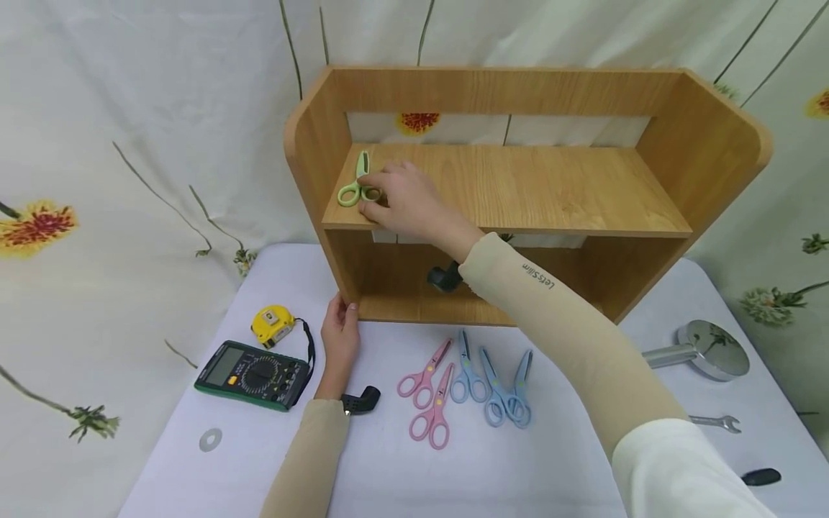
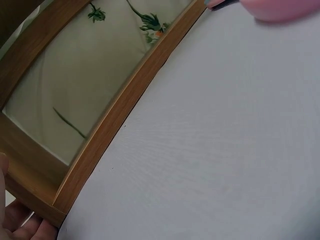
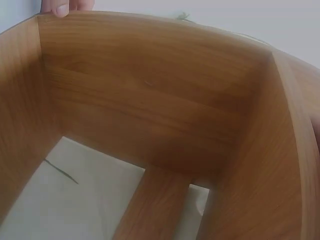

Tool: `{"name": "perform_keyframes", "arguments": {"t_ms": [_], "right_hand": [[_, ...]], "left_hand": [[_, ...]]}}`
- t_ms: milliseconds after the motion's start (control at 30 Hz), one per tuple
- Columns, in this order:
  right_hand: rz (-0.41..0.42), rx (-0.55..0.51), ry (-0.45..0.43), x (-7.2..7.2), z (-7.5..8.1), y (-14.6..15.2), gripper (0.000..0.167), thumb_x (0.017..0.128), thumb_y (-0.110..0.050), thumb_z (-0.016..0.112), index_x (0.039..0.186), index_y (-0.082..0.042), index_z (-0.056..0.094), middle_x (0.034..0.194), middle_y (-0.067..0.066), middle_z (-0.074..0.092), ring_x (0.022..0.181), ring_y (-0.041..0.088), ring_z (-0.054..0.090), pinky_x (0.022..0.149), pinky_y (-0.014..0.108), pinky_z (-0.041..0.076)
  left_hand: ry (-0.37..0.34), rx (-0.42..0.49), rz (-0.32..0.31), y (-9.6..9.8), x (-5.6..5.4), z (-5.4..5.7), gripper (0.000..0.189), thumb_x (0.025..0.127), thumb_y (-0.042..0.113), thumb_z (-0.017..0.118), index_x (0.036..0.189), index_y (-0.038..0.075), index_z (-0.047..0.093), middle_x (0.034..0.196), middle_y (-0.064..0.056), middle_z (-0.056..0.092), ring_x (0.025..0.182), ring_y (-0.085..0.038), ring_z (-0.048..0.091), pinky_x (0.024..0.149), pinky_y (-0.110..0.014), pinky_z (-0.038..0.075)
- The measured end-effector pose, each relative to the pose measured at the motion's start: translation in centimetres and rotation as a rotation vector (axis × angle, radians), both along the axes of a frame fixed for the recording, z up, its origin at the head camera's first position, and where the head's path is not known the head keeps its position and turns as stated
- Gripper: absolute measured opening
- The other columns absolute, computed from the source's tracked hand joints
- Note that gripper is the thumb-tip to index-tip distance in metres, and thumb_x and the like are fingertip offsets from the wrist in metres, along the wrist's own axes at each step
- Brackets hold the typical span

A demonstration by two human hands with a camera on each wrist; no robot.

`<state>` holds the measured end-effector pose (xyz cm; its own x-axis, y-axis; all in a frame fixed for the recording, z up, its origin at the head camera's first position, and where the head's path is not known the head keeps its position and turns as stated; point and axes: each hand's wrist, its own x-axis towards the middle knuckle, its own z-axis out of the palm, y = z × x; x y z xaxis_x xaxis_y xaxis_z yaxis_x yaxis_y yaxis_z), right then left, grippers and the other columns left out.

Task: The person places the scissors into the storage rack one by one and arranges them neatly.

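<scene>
On the left end of the upper board of a wooden shelf lies a pair of green scissors, its blades toward the back. My right hand reaches over it, thumb and fingers at its right handle loop, which they partly cover. Down at the shelf's lower left corner, my left hand grips the side panel, with the thumb at the front; its fingers show around that corner in the left wrist view. On the table before the shelf lie two pink scissors and several blue scissors.
Left of my left hand are a yellow tape measure, a multimeter and a grey washer. At the right are a round chrome shower head, a wrench and a black handle. Flowered cloth hangs behind.
</scene>
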<state>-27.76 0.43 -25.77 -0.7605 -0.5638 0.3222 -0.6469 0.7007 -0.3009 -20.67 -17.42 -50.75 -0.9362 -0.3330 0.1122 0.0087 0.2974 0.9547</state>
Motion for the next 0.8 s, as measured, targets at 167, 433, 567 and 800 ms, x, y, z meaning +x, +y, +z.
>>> {"name": "perform_keyframes", "arguments": {"t_ms": [167,433,567,800], "right_hand": [[-0.012,-0.041,-0.004,0.0,-0.1,0.1,0.047,0.098,-0.035,0.063,0.14,-0.013,0.063,0.133,0.009,0.066,0.111,0.025,0.057,0.093,0.038,0.048],[0.101,-0.315,-0.043,2.5,-0.9,2.8,0.043,0.097,-0.022,0.067,0.137,-0.005,0.063,0.138,0.014,0.062,0.115,0.025,0.061,0.099,0.037,0.053],[0.186,-0.464,0.133,6.0,-2.3,6.4,0.035,0.092,-0.013,0.072,0.124,0.0,0.069,0.129,0.017,0.067,0.12,0.029,0.063,0.103,0.043,0.054],[0.176,-0.501,0.219,11.5,-7.2,12.9,0.034,0.082,-0.002,0.077,0.116,-0.001,0.073,0.116,0.014,0.073,0.103,0.025,0.069,0.091,0.029,0.058]], "left_hand": [[0.009,-0.005,-0.004,-0.1,0.0,-0.1,0.046,0.108,0.024,0.048,0.153,0.014,0.044,0.154,-0.012,0.051,0.14,-0.03,0.053,0.115,-0.046,0.047],[-0.004,0.007,0.0,0.1,0.3,-0.4,0.045,0.108,0.025,0.048,0.152,0.013,0.045,0.154,-0.011,0.051,0.141,-0.029,0.053,0.115,-0.046,0.047],[0.016,0.003,-0.008,0.2,0.4,-0.4,0.045,0.108,0.023,0.048,0.151,0.012,0.046,0.152,-0.013,0.053,0.138,-0.031,0.055,0.113,-0.047,0.048],[0.024,-0.024,-0.006,-0.1,0.3,0.1,0.045,0.108,0.022,0.047,0.152,0.011,0.045,0.152,-0.015,0.053,0.137,-0.032,0.056,0.113,-0.048,0.049]]}}
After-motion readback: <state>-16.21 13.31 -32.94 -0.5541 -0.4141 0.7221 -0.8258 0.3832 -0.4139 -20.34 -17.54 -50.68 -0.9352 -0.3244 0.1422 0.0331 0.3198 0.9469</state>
